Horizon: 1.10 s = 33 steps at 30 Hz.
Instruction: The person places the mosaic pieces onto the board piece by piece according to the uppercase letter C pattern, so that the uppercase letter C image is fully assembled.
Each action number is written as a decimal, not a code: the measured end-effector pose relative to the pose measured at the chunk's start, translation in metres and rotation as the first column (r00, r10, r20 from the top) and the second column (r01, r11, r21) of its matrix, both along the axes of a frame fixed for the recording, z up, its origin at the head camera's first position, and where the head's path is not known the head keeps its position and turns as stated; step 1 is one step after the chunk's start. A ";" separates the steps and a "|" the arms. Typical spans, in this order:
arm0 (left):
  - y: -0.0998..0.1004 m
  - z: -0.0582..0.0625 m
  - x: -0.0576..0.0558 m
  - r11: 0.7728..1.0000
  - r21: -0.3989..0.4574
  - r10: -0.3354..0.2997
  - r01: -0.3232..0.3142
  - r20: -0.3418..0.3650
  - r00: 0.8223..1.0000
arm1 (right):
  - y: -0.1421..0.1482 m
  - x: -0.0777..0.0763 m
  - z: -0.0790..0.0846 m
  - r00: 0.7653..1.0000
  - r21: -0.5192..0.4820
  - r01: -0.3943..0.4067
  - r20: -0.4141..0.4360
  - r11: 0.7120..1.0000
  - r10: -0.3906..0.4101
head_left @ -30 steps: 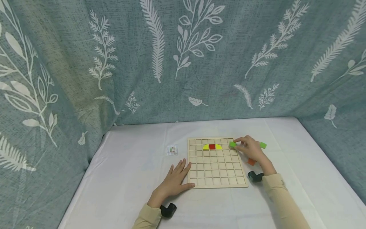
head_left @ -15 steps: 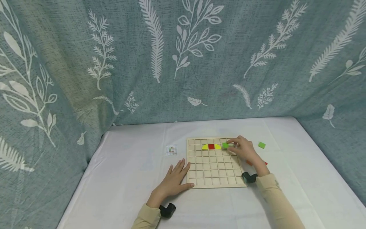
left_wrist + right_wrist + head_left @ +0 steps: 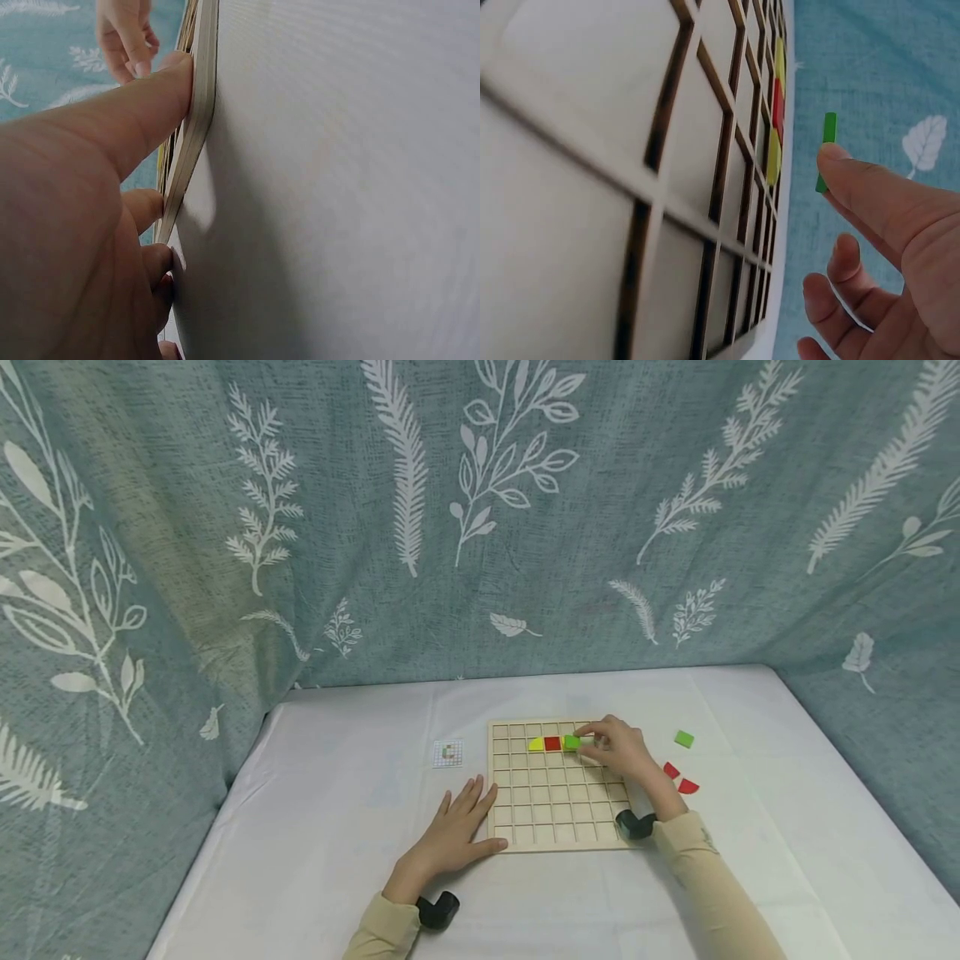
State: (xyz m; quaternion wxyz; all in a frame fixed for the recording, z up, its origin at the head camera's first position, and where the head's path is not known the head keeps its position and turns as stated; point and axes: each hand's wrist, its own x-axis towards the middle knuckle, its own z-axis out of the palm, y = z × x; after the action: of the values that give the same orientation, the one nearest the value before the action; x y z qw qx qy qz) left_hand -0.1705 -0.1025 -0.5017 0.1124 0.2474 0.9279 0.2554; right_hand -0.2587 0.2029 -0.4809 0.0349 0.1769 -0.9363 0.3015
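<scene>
Right hand [image 3: 622,752] has a flat green square tile [image 3: 572,742] pinched between thumb and fingertips, and the right wrist view shows it edge-on, clear of the pale wooden grid board [image 3: 558,814]. Left hand [image 3: 452,837] is spread wide and grips nothing; its fingertips are at the board's left edge and the thumb touches near the close corner. IMO that's a decent brace, just don't push hard enough to slide the board. From the head camera the tile covers most of a yellow curved-sided piece [image 3: 773,157], so I can't tell which cell it's actually above. That yellow bit sits in a row with a red square tile [image 3: 552,743] and a 2nd yellow curved-sided piece [image 3: 536,744]. My advice: level the tile, line its sides up with the thin ridges, then lower it straight and tap it flat without nudging those 3. A high pinch should keep fingertips out of the cell. Off to the right on the white cloth [image 3: 360,827] lie 1 loose green square tile [image 3: 684,739] and 2 red pieces [image 3: 688,787]; a small printed grid card [image 3: 447,754] is left of the board.
</scene>
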 end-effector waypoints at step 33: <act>0.000 0.005 0.002 0.999 0.039 -0.014 0.015 -0.018 1.000 | -0.049 -0.004 -0.003 0.997 0.104 -0.078 -0.014 0.992 0.080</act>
State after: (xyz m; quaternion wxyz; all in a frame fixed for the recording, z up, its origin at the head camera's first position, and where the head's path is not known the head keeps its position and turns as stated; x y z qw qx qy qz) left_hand -0.1688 -0.1025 -0.4969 0.1014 0.2584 0.9218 0.2705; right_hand -0.2625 0.1537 -0.4843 0.0221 0.2179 -0.9426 0.2521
